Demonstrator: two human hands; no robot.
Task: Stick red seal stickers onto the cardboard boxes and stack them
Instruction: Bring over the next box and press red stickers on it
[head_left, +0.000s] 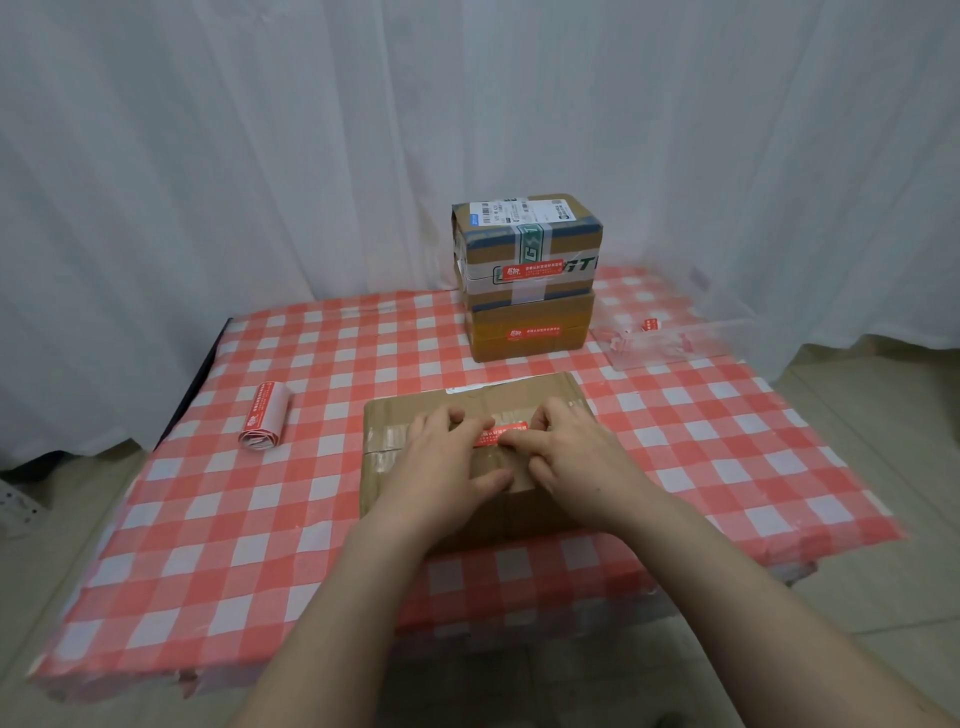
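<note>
Together, half-open hands (441, 460) (576, 457) on red sticker (491, 437).

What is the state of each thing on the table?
Left hand, rests on near box, touches sticker.
Right hand, fingertips on sticker.
Near box, lies on table.
Sticker, on near box top.
Top box, on bottom box, stickered.
Bottom box, on table, stickered.
Roll, lying on its side.
Tray, holds red bits.

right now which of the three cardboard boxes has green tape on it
The upper box of the back stack: green-printed tape crosses it. The box beneath it and the near box in front show none.
</note>
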